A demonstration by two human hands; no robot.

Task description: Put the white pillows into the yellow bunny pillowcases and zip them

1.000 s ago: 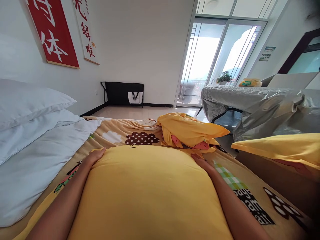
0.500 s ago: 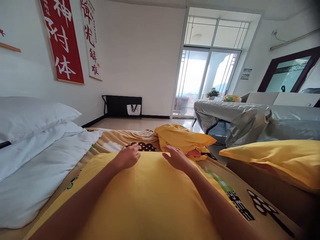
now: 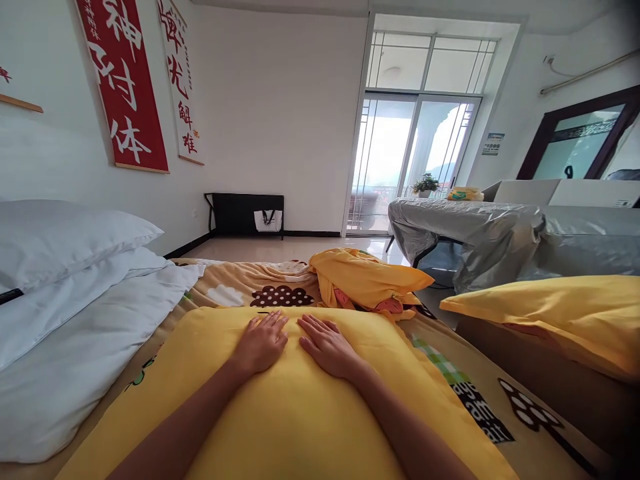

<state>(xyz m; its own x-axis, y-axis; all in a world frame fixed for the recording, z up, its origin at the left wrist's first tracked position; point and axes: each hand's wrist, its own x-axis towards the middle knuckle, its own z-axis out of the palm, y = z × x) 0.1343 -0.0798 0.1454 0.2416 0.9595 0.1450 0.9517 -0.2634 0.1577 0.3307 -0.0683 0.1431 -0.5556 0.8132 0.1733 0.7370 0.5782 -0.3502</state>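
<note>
A plump yellow pillow [image 3: 295,413] lies in front of me on a tan patterned blanket [image 3: 235,277]. My left hand [image 3: 260,340] rests palm down on its far part, fingers stretched out and holding nothing. Just to the right, my right hand [image 3: 327,343] also lies flat on the pillow, its fingers extended. A small gap separates the two hands. Beyond the pillow's far edge sits a crumpled yellow cloth [image 3: 367,273] with reddish printed patches.
White pillows [image 3: 75,300] are stacked on the left. Another yellow pillow [image 3: 555,317] lies at the right on a brown surface. Behind it stands a table [image 3: 465,217] under plastic sheeting. A black folded panel [image 3: 235,213] leans against the far wall.
Both hands have come down and closer together, from hovering near the pillow's far edge to lying flat on its top. The pillow's surface is now pressed beneath them.
</note>
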